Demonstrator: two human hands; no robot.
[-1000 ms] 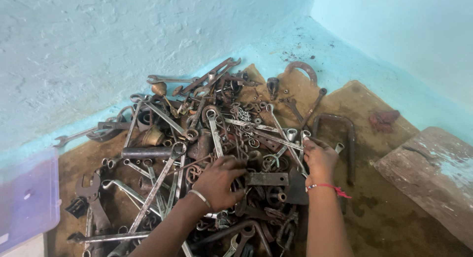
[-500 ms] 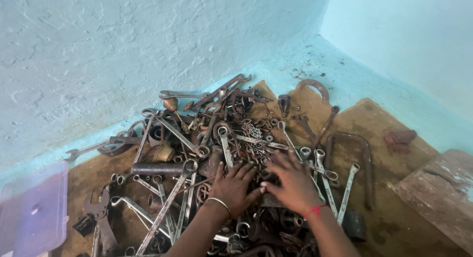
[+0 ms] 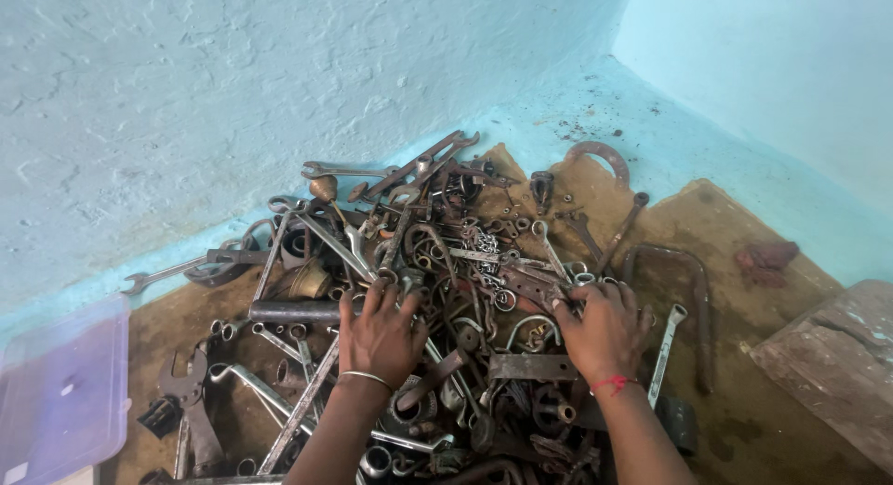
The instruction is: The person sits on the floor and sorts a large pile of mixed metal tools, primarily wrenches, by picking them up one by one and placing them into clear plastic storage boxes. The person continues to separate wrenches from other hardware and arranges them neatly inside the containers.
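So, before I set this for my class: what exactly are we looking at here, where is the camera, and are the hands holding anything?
This is one view from a camera worn on a person's head, looking down at their own two bare hands. There is no machine.

On a brown, dirty floor covering in a corner of pale blue walls lies a heap of rusty metal spanners, rings and chain pieces.

The left hand, with a thin metal bangle on its wrist, rests palm down on the heap. The right hand, with a red thread on its wrist, also presses into the heap. Whether either has a grip on a piece cannot be told.

At the left edge sits a clear plastic box lid; at the right, a worn wooden board.
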